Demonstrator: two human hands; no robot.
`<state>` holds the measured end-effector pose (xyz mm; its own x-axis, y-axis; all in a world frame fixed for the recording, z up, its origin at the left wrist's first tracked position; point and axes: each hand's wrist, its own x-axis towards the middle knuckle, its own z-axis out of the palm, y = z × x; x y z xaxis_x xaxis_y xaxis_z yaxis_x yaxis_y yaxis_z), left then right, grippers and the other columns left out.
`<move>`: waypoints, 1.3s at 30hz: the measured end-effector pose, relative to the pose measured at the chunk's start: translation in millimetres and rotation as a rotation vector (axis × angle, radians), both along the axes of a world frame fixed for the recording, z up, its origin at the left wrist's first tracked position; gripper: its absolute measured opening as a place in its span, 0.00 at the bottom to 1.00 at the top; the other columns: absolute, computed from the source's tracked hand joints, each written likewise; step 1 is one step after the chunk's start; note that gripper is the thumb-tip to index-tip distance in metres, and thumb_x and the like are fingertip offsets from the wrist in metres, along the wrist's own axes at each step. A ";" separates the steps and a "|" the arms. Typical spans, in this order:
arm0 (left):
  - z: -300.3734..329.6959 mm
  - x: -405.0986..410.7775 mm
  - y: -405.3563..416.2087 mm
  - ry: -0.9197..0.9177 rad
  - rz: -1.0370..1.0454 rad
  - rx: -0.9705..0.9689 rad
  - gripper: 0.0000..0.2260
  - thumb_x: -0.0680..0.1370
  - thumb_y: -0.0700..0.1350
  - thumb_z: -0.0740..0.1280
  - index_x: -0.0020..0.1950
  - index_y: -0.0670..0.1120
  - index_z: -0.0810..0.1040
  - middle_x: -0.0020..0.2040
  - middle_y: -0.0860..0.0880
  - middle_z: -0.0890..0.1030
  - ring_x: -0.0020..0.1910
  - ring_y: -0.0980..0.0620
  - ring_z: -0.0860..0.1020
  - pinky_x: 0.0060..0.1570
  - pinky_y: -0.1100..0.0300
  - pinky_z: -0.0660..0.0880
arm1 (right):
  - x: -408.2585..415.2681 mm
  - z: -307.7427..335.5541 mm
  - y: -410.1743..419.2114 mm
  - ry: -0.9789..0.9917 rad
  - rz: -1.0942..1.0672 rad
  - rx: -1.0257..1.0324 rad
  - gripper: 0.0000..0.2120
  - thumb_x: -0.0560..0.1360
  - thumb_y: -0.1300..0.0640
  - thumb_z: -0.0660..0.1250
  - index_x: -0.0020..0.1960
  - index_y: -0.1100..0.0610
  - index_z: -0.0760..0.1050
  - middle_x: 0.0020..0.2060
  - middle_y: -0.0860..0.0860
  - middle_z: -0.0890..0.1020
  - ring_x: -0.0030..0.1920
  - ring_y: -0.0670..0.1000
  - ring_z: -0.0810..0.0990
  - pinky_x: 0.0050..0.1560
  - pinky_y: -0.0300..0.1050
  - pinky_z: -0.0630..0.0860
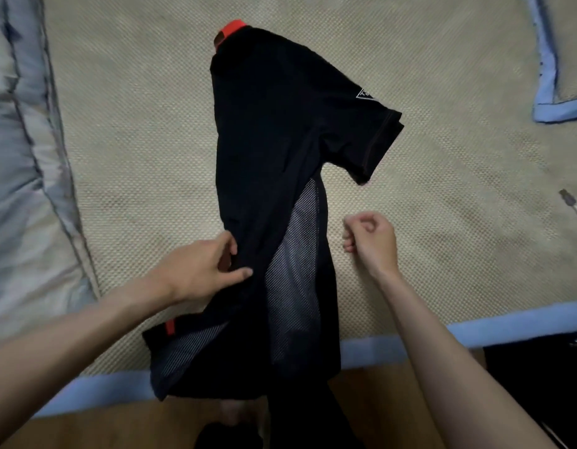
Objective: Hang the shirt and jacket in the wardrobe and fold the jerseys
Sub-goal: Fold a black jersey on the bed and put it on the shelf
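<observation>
Black short-sleeved jersey with mesh side panels (pixel 280 131) half-folded on woven beige mat (pixel 135 140), left hand (pixel 199 270) apparently pinching its edge, right hand (pixel 371 241) clenched, holding nothing.

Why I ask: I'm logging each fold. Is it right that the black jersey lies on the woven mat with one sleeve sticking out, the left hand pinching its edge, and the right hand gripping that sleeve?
Not quite. In the head view the right hand grips nothing: it is curled beside the black jersey, apart from the sleeve. The left hand does pinch the edge on the woven mat.
</observation>
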<state>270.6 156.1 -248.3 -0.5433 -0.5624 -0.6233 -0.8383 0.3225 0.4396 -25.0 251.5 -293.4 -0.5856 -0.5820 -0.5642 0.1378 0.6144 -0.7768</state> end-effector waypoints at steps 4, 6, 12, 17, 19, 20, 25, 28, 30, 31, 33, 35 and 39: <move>-11.8 41.8 55.2 -0.101 -0.059 0.203 0.30 0.68 0.68 0.72 0.59 0.52 0.66 0.53 0.52 0.82 0.50 0.50 0.80 0.52 0.53 0.75 | 52.1 -1.4 48.1 0.069 0.144 0.047 0.09 0.74 0.52 0.75 0.45 0.57 0.80 0.32 0.48 0.81 0.34 0.46 0.79 0.39 0.46 0.78; -12.1 58.9 79.3 -0.093 -0.083 0.200 0.29 0.71 0.62 0.73 0.65 0.52 0.68 0.59 0.51 0.81 0.56 0.48 0.79 0.55 0.55 0.74 | 74.1 3.9 66.4 0.155 0.201 0.029 0.08 0.73 0.51 0.76 0.44 0.53 0.80 0.33 0.44 0.80 0.34 0.41 0.77 0.40 0.41 0.77; 28.5 84.5 137.4 0.064 0.192 -0.325 0.12 0.79 0.57 0.65 0.53 0.52 0.67 0.41 0.48 0.81 0.42 0.42 0.80 0.37 0.51 0.74 | 137.6 35.8 109.3 0.101 0.289 -0.031 0.07 0.77 0.53 0.72 0.45 0.56 0.79 0.34 0.50 0.82 0.33 0.45 0.79 0.41 0.43 0.78; 69.0 75.6 179.1 0.329 0.422 -0.297 0.08 0.78 0.51 0.70 0.51 0.53 0.72 0.34 0.55 0.76 0.34 0.55 0.74 0.36 0.56 0.68 | 181.6 63.3 116.3 -0.516 0.182 0.102 0.20 0.81 0.45 0.65 0.60 0.62 0.76 0.45 0.61 0.87 0.41 0.57 0.86 0.44 0.49 0.84; 78.2 64.4 199.5 0.392 0.364 -0.255 0.08 0.77 0.50 0.70 0.51 0.54 0.71 0.36 0.56 0.76 0.36 0.55 0.74 0.37 0.55 0.70 | 183.7 67.3 122.5 -0.720 0.135 0.080 0.27 0.80 0.40 0.65 0.66 0.61 0.75 0.54 0.62 0.86 0.50 0.58 0.86 0.51 0.52 0.83; 80.1 57.7 210.6 0.397 0.305 -0.255 0.09 0.78 0.50 0.69 0.52 0.54 0.69 0.38 0.56 0.76 0.38 0.53 0.75 0.38 0.54 0.72 | 182.2 68.2 125.7 -0.771 0.117 0.059 0.28 0.79 0.39 0.65 0.68 0.60 0.75 0.58 0.61 0.85 0.53 0.58 0.85 0.55 0.52 0.82; 65.9 18.2 257.5 0.360 0.077 -0.301 0.07 0.80 0.50 0.62 0.49 0.54 0.62 0.41 0.56 0.72 0.40 0.50 0.78 0.34 0.51 0.74 | 163.8 72.8 145.4 -0.580 0.064 0.036 0.18 0.74 0.54 0.75 0.62 0.59 0.80 0.53 0.54 0.87 0.54 0.53 0.86 0.58 0.48 0.82; 52.6 -5.2 273.3 0.394 0.025 -0.326 0.03 0.82 0.49 0.59 0.52 0.51 0.67 0.43 0.53 0.77 0.39 0.49 0.80 0.32 0.49 0.76 | 148.1 70.3 156.7 -0.215 0.222 0.062 0.09 0.77 0.58 0.73 0.56 0.58 0.82 0.47 0.50 0.88 0.49 0.48 0.87 0.44 0.37 0.82; 46.5 -18.5 282.5 0.424 0.007 -0.321 0.04 0.82 0.49 0.58 0.53 0.50 0.68 0.43 0.52 0.77 0.39 0.49 0.80 0.32 0.48 0.76 | 134.9 69.1 164.2 -0.138 0.247 0.037 0.06 0.78 0.58 0.71 0.53 0.58 0.83 0.44 0.48 0.88 0.47 0.46 0.87 0.41 0.34 0.80; 44.0 -24.4 286.8 0.431 -0.004 -0.318 0.04 0.82 0.49 0.58 0.53 0.50 0.68 0.44 0.51 0.77 0.39 0.49 0.80 0.31 0.49 0.76 | 128.9 71.2 167.9 -0.146 0.231 0.026 0.04 0.79 0.59 0.70 0.51 0.58 0.82 0.41 0.47 0.88 0.45 0.44 0.87 0.40 0.34 0.80; 39.1 -33.2 293.8 0.436 -0.033 -0.300 0.05 0.81 0.48 0.60 0.55 0.49 0.68 0.46 0.51 0.77 0.40 0.48 0.80 0.32 0.49 0.77 | 117.2 69.7 176.8 -0.162 0.207 0.014 0.04 0.80 0.58 0.70 0.50 0.57 0.82 0.42 0.49 0.88 0.44 0.45 0.87 0.42 0.37 0.82; 32.5 -37.8 298.4 0.407 -0.084 -0.223 0.08 0.81 0.47 0.60 0.59 0.49 0.69 0.51 0.50 0.78 0.44 0.48 0.81 0.38 0.48 0.79 | 107.3 57.8 186.2 -0.065 0.256 0.075 0.05 0.81 0.57 0.69 0.47 0.56 0.82 0.42 0.51 0.88 0.45 0.49 0.87 0.46 0.42 0.83; 21.8 -38.1 296.7 0.238 -0.224 -0.078 0.10 0.77 0.48 0.62 0.57 0.47 0.70 0.55 0.48 0.80 0.52 0.42 0.81 0.45 0.49 0.75 | 93.9 28.8 200.6 0.110 0.483 0.384 0.13 0.79 0.52 0.70 0.42 0.60 0.83 0.40 0.54 0.87 0.44 0.54 0.85 0.47 0.50 0.79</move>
<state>232.5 452.8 -226.5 -0.7837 -0.4536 -0.4244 -0.6199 0.5272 0.5813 68.8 452.0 -264.6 -0.3735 -0.5630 -0.7372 -0.2936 0.8256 -0.4818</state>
